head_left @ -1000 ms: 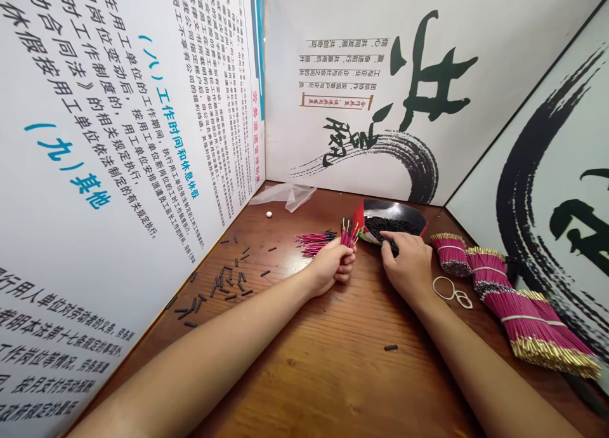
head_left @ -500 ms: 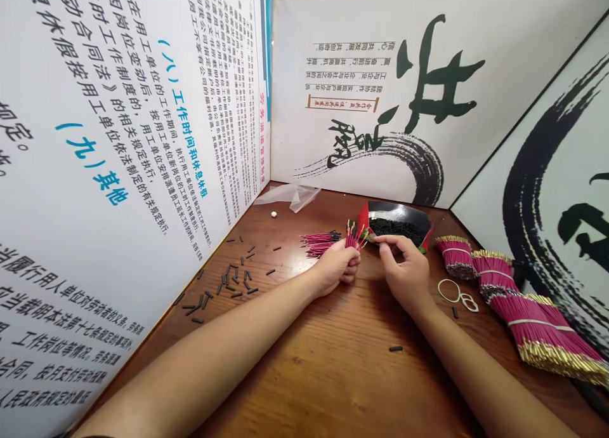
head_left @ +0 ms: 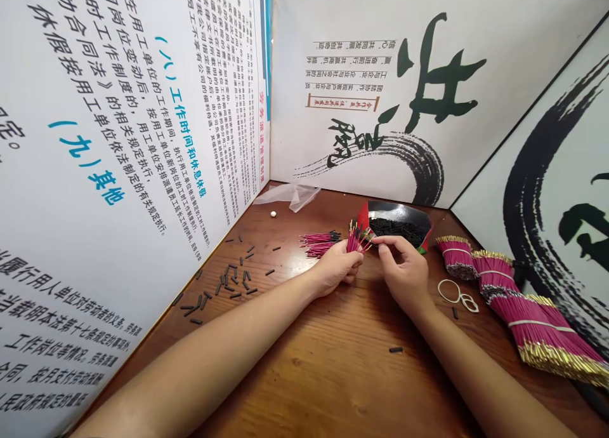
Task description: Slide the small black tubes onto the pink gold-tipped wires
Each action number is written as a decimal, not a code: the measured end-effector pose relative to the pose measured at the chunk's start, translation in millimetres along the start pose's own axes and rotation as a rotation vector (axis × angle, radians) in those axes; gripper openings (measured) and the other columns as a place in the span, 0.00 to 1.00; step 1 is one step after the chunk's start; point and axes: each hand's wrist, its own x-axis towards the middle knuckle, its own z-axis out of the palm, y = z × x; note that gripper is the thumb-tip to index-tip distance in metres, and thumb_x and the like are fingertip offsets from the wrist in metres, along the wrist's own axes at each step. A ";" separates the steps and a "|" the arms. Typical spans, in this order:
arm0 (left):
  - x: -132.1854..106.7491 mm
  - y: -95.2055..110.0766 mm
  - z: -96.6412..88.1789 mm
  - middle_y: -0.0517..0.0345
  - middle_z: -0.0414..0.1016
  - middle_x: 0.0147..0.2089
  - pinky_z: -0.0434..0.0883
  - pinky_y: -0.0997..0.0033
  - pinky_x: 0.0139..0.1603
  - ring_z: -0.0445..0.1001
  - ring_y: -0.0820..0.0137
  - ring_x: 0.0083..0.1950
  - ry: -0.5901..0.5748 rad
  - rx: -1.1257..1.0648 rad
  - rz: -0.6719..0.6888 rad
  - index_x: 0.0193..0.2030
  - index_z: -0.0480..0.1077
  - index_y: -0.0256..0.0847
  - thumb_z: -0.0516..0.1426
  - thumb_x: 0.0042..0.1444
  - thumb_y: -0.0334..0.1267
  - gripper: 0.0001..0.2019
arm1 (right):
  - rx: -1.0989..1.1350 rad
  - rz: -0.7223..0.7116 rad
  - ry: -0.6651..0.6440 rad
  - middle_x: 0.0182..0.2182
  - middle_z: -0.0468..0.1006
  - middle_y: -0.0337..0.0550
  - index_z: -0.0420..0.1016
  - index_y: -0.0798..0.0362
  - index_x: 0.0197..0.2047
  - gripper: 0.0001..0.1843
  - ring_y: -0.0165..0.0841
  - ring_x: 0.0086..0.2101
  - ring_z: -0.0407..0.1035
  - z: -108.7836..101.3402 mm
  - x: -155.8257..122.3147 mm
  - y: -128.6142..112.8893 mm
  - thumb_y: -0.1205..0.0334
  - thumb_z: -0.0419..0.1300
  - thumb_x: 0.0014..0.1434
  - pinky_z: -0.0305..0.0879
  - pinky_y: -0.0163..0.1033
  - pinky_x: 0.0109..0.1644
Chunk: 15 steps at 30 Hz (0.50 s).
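My left hand [head_left: 339, 266] is closed around a small bunch of magenta wires [head_left: 353, 236], tips pointing up and away. Some tips are gold-coloured metal, others are covered in black. At the right edge of the bunch, my right hand [head_left: 405, 268] has its thumb and forefinger pinched near a splayed wire tip; whatever lies between them is too small to make out. Just behind the right hand stands a black tray with red sides [head_left: 419, 214], holding many short black sleeves [head_left: 397, 226]. Left of the bunch, more magenta wires with black-covered ends [head_left: 318, 242] lie on the table.
Loose black sleeves [head_left: 233, 278] are scattered on the left, with a single sleeve [head_left: 396, 350] nearer me. White rubber bands [head_left: 449, 291] and banded magenta wire bundles [head_left: 537, 327] lie on the right. A clear plastic bag [head_left: 299, 199] rests at the back. Printed panels enclose the table.
The bunch in my left hand has shifted and turned slightly, with its right-hand wires now lower. My right hand has stayed almost in place, fingers still pinched near the tips.
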 end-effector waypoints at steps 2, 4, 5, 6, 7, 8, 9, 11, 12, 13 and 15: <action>0.5 0.1 -0.2 0.72 0.50 0.23 0.41 0.78 0.20 0.44 0.83 0.19 -0.016 0.003 0.002 0.34 0.56 0.42 0.56 0.48 0.31 0.11 | 0.048 0.036 0.005 0.35 0.79 0.43 0.77 0.52 0.38 0.08 0.34 0.35 0.72 1.6 -0.7 0.6 0.60 0.57 0.62 0.67 0.40 0.41; 0.3 0.9 0.0 0.72 0.49 0.23 0.40 0.78 0.20 0.44 0.83 0.19 -0.023 0.004 -0.009 0.35 0.56 0.42 0.56 0.49 0.31 0.10 | 0.097 0.066 0.011 0.34 0.78 0.43 0.75 0.52 0.38 0.07 0.34 0.35 0.71 3.3 -1.5 0.8 0.59 0.58 0.61 0.67 0.39 0.40; -0.1 1.6 0.3 0.72 0.49 0.23 0.40 0.78 0.20 0.44 0.83 0.19 -0.024 0.005 -0.018 0.35 0.56 0.42 0.56 0.49 0.31 0.10 | 0.117 0.079 0.015 0.34 0.78 0.42 0.74 0.52 0.38 0.07 0.34 0.35 0.71 4.0 -1.9 0.8 0.59 0.58 0.61 0.67 0.39 0.40; -0.7 2.4 0.6 0.72 0.49 0.23 0.40 0.78 0.20 0.44 0.83 0.19 -0.025 0.005 -0.028 0.35 0.56 0.42 0.55 0.50 0.32 0.10 | 0.133 0.089 0.019 0.34 0.77 0.42 0.73 0.51 0.38 0.06 0.33 0.35 0.71 4.5 -2.2 0.7 0.59 0.59 0.60 0.67 0.39 0.40; -1.3 3.3 1.0 0.71 0.49 0.23 0.40 0.79 0.20 0.44 0.83 0.19 -0.026 0.005 -0.036 0.36 0.56 0.42 0.55 0.50 0.32 0.10 | 0.144 0.098 0.019 0.34 0.77 0.42 0.73 0.51 0.38 0.06 0.33 0.35 0.71 4.8 -2.4 0.5 0.59 0.59 0.60 0.67 0.39 0.40; -1.9 4.0 1.4 0.71 0.50 0.23 0.40 0.79 0.21 0.44 0.83 0.19 -0.027 0.006 -0.041 0.36 0.57 0.42 0.55 0.50 0.32 0.09 | 0.151 0.104 0.018 0.34 0.77 0.42 0.72 0.51 0.38 0.06 0.33 0.34 0.71 5.0 -2.5 0.3 0.59 0.59 0.60 0.67 0.39 0.39; -2.4 4.7 1.7 0.71 0.50 0.23 0.40 0.79 0.21 0.44 0.83 0.19 -0.027 0.007 -0.045 0.37 0.57 0.42 0.55 0.51 0.32 0.09 | 0.155 0.109 0.015 0.34 0.76 0.41 0.72 0.51 0.38 0.05 0.33 0.34 0.70 5.1 -2.5 0.1 0.59 0.59 0.60 0.67 0.39 0.39; -2.8 5.2 1.8 0.71 0.50 0.23 0.40 0.79 0.21 0.43 0.83 0.19 -0.024 0.008 -0.047 0.37 0.57 0.42 0.54 0.51 0.31 0.09 | 0.164 0.113 0.007 0.33 0.76 0.41 0.72 0.51 0.37 0.05 0.33 0.34 0.70 5.0 -2.4 -0.5 0.59 0.59 0.59 0.67 0.39 0.40; -2.8 5.1 1.7 0.71 0.50 0.24 0.40 0.78 0.21 0.43 0.83 0.19 -0.022 0.008 -0.047 0.37 0.57 0.42 0.54 0.50 0.31 0.09 | 0.169 0.113 0.007 0.33 0.76 0.41 0.72 0.51 0.37 0.05 0.33 0.34 0.70 4.9 -2.3 -0.8 0.60 0.59 0.59 0.67 0.39 0.39; -2.7 4.9 1.4 0.71 0.50 0.24 0.40 0.79 0.21 0.43 0.83 0.19 -0.024 0.007 -0.045 0.37 0.57 0.42 0.54 0.50 0.30 0.09 | 0.176 0.116 0.011 0.33 0.76 0.41 0.72 0.51 0.37 0.05 0.33 0.34 0.70 5.0 -2.1 -1.2 0.60 0.59 0.59 0.66 0.39 0.39; -2.4 4.2 0.8 0.71 0.50 0.24 0.40 0.79 0.21 0.43 0.83 0.19 -0.030 0.003 -0.042 0.37 0.57 0.42 0.54 0.51 0.31 0.09 | 0.189 0.123 0.035 0.32 0.75 0.41 0.71 0.51 0.37 0.05 0.33 0.34 0.69 5.1 -1.6 -2.0 0.60 0.59 0.59 0.66 0.39 0.39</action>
